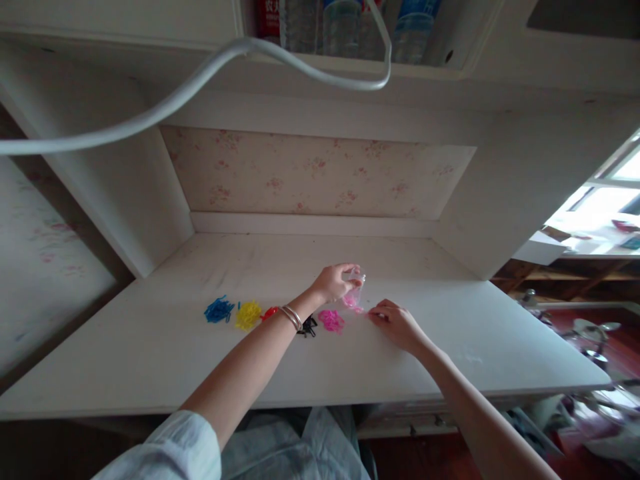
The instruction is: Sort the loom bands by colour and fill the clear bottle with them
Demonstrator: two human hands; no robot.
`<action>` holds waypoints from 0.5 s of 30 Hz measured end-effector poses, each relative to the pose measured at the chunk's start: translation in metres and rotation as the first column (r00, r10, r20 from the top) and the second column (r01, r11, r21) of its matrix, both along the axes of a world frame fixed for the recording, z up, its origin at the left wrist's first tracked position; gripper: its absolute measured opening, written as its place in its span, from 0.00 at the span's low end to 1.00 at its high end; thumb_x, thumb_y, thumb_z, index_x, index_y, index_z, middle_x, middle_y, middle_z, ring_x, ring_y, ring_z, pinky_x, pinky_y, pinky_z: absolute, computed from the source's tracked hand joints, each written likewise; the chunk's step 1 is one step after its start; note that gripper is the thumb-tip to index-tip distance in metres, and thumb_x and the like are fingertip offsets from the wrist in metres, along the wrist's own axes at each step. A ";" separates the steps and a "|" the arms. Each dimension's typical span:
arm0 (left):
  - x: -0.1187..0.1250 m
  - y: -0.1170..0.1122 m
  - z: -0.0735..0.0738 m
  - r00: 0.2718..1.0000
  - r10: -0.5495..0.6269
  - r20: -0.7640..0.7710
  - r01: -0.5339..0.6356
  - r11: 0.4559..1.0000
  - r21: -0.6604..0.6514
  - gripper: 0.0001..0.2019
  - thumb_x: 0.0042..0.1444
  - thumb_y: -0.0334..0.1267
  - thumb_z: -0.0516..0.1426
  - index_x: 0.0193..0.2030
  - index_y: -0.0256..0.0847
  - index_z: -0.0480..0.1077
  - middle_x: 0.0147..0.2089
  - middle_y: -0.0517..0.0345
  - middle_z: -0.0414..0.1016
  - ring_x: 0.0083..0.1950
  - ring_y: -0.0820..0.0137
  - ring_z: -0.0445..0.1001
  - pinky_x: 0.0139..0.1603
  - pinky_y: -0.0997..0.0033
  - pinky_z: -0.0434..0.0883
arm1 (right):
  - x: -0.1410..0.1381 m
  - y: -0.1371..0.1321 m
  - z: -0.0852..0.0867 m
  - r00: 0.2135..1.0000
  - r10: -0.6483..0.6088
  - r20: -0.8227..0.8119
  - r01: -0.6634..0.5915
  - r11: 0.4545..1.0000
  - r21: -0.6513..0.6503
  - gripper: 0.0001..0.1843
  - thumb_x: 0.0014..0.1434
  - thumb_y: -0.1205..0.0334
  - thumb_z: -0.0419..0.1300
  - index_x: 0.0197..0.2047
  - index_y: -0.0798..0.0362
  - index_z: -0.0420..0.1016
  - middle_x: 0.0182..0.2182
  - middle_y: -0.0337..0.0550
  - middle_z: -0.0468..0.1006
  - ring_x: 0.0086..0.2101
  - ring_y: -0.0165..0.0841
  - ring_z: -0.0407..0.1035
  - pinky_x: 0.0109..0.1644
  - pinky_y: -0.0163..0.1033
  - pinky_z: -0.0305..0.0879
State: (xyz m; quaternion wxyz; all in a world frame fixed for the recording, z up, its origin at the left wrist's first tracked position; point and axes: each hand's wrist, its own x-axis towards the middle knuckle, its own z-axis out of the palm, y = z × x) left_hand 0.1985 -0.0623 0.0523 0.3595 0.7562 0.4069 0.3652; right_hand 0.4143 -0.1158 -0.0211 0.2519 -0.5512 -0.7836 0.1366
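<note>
My left hand (pixel 334 281) grips a small clear plastic cup (pixel 356 287), tilted on the white desk (pixel 150 360), with some pink bits (pixel 351 301) at its mouth. My right hand (pixel 397 323) rests on the desk just right of the cup, fingers pinched together near a pink bit; what they hold is too small to see. Small piles lie in a row on the desk: blue (pixel 219 310), yellow (pixel 248 315), red (pixel 269 312) partly behind my left wrist, black (pixel 308 327) under the wrist, and pink (pixel 331 321).
The desk sits in a white alcove with floral paper at the back (pixel 320 173). A white cable (pixel 150 113) hangs across the top. Bottles (pixel 350 27) stand on the shelf above. To the right, past the desk edge, are a window and cluttered floor.
</note>
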 end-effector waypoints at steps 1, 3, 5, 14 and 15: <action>0.000 0.000 0.000 1.000 -0.001 0.001 0.001 1.000 0.002 0.19 0.49 0.43 0.61 0.49 0.44 0.72 0.52 0.56 0.74 0.54 0.67 0.70 0.56 0.69 0.65 | -0.001 0.000 0.002 1.000 0.005 0.005 -0.005 1.000 0.010 0.15 0.58 0.56 0.52 0.35 0.48 0.80 0.34 0.43 0.76 0.32 0.33 0.70 0.37 0.36 0.64; -0.001 0.000 -0.001 1.000 -0.006 0.000 0.006 1.000 0.012 0.20 0.49 0.44 0.61 0.49 0.44 0.72 0.52 0.55 0.74 0.55 0.67 0.70 0.57 0.68 0.65 | -0.002 0.000 0.005 1.000 0.010 0.011 -0.011 1.000 0.024 0.16 0.59 0.55 0.51 0.34 0.48 0.80 0.34 0.42 0.75 0.31 0.32 0.70 0.36 0.36 0.63; -0.001 0.001 -0.001 1.000 -0.014 -0.003 0.014 1.000 0.022 0.20 0.49 0.44 0.61 0.50 0.44 0.71 0.52 0.55 0.74 0.54 0.67 0.70 0.57 0.68 0.65 | -0.002 -0.002 0.010 1.000 0.007 0.009 -0.008 0.999 0.039 0.17 0.61 0.54 0.50 0.33 0.48 0.79 0.33 0.42 0.75 0.30 0.32 0.69 0.35 0.35 0.62; 0.001 0.002 -0.003 1.000 0.006 -0.004 -0.006 1.000 0.006 0.20 0.48 0.43 0.61 0.49 0.44 0.72 0.52 0.55 0.74 0.54 0.66 0.71 0.56 0.68 0.65 | 0.000 0.006 0.050 0.971 -0.101 -0.218 0.156 0.956 0.248 0.18 0.61 0.51 0.50 0.36 0.51 0.78 0.34 0.45 0.75 0.32 0.32 0.68 0.34 0.36 0.64; 0.001 0.002 -0.003 1.000 0.005 -0.005 -0.005 1.000 0.000 0.21 0.48 0.44 0.61 0.50 0.43 0.71 0.53 0.55 0.73 0.54 0.65 0.70 0.56 0.68 0.65 | -0.003 0.008 0.057 0.962 -0.114 -0.247 0.183 0.942 0.281 0.18 0.61 0.50 0.50 0.37 0.51 0.78 0.34 0.45 0.75 0.32 0.32 0.68 0.34 0.36 0.64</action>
